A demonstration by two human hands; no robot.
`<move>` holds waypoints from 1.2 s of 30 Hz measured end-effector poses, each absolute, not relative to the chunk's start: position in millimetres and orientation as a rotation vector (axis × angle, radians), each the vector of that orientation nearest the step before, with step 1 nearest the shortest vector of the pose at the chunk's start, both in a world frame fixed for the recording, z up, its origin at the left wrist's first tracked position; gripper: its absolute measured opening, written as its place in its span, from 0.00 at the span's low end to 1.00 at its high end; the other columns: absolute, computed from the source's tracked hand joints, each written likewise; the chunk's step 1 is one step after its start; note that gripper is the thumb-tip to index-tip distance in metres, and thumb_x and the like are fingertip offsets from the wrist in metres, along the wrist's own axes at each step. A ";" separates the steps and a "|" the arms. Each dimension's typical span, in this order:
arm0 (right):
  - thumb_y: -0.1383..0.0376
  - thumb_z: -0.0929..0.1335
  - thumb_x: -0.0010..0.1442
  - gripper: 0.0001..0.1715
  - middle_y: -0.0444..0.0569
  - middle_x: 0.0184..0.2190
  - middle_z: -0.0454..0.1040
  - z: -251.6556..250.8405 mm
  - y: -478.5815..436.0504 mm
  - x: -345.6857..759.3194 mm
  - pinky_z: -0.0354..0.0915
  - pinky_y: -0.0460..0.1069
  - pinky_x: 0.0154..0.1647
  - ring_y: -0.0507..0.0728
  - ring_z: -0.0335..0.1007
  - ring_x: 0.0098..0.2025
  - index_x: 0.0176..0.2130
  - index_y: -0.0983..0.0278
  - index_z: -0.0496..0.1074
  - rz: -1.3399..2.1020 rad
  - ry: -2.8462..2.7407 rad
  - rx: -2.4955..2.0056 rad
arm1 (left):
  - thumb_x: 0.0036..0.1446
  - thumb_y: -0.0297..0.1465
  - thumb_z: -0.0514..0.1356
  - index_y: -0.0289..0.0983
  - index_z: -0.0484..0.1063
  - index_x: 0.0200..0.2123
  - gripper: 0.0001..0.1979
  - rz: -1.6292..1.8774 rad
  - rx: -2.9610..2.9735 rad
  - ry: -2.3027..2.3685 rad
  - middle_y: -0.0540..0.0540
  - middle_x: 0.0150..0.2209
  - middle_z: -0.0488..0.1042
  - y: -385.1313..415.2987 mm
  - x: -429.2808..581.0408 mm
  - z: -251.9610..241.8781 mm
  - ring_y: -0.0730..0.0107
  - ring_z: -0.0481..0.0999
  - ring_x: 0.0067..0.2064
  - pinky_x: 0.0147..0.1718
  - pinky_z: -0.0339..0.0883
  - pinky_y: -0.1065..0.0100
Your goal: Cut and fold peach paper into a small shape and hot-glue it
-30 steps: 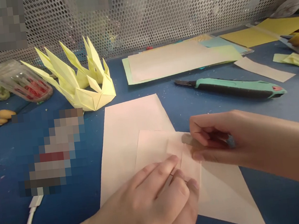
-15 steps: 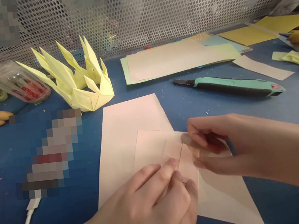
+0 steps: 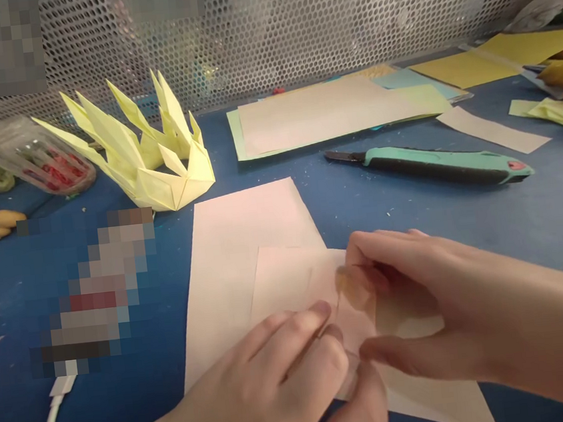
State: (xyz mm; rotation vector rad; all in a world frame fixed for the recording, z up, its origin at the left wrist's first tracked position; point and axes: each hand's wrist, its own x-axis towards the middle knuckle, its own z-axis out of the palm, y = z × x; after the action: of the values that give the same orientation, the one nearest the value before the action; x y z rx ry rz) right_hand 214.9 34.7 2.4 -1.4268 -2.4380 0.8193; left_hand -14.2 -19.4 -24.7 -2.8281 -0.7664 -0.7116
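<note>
In front of the green knife [image 3: 437,164], to its left, pale papers [image 3: 278,278] are pressed by the left hand [image 3: 303,376]; its grip cannot be told; the right hand [image 3: 464,299] is held there, thumb and fingers apart.

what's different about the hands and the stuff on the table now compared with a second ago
The right hand has shifted slightly left and toward the wearer, its thumb spreading from its fingers over the pale folded paper. The left hand has drawn its thumb slightly nearer the wearer. Neither visibly lets anything go. The spiky yellow paper piece and green-and-black cutter stayed put.
</note>
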 end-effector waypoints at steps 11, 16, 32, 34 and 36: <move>0.54 0.80 0.48 0.32 0.44 0.48 0.71 -9.4 28.5 215.9 0.74 0.59 0.45 0.59 0.75 0.42 0.51 0.48 0.72 0.812 -2.402 -1.244 | 0.73 0.32 0.51 0.26 0.66 0.58 0.18 -0.686 -2.836 -0.948 0.33 0.63 0.73 -19.9 -18.3 -22.9 0.56 0.64 0.70 0.66 0.65 0.60; 0.62 0.74 0.56 0.17 0.45 0.49 0.69 -5.0 36.3 219.1 0.75 0.47 0.32 0.51 0.73 0.33 0.46 0.54 0.70 0.836 -2.341 -1.116 | 0.71 0.35 0.53 0.30 0.65 0.62 0.22 -0.391 -2.917 -1.041 0.35 0.69 0.65 -20.1 -25.1 -16.4 0.50 0.58 0.72 0.68 0.60 0.53; 0.55 0.72 0.62 0.09 0.50 0.44 0.75 0.1 58.4 225.5 0.75 0.48 0.37 0.61 0.77 0.50 0.34 0.55 0.80 0.719 -2.387 -1.070 | 0.74 0.37 0.50 0.30 0.63 0.67 0.25 -0.313 -2.869 -0.988 0.38 0.67 0.69 -20.9 -26.3 -17.0 0.52 0.64 0.68 0.66 0.58 0.56; 0.57 0.71 0.63 0.09 0.50 0.45 0.76 1.0 57.5 225.0 0.75 0.48 0.37 0.58 0.79 0.45 0.33 0.54 0.82 0.740 -2.363 -1.058 | 0.75 0.36 0.49 0.29 0.63 0.67 0.24 -0.316 -2.843 -0.950 0.38 0.66 0.70 -21.1 -26.4 -17.4 0.53 0.65 0.68 0.64 0.60 0.57; 0.58 0.71 0.63 0.10 0.49 0.47 0.77 2.3 56.2 225.2 0.74 0.47 0.34 0.57 0.78 0.41 0.32 0.53 0.83 0.743 -2.346 -1.060 | 0.75 0.35 0.47 0.28 0.64 0.66 0.24 -0.329 -2.837 -0.927 0.39 0.65 0.71 -21.5 -25.7 -17.8 0.53 0.67 0.66 0.60 0.62 0.56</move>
State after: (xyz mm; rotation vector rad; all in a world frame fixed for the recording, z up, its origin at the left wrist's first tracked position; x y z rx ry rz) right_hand 225.2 56.2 2.3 -1.0596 -2.3463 0.7430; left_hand -25.7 -21.5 -17.8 -2.8366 -0.9268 -0.3291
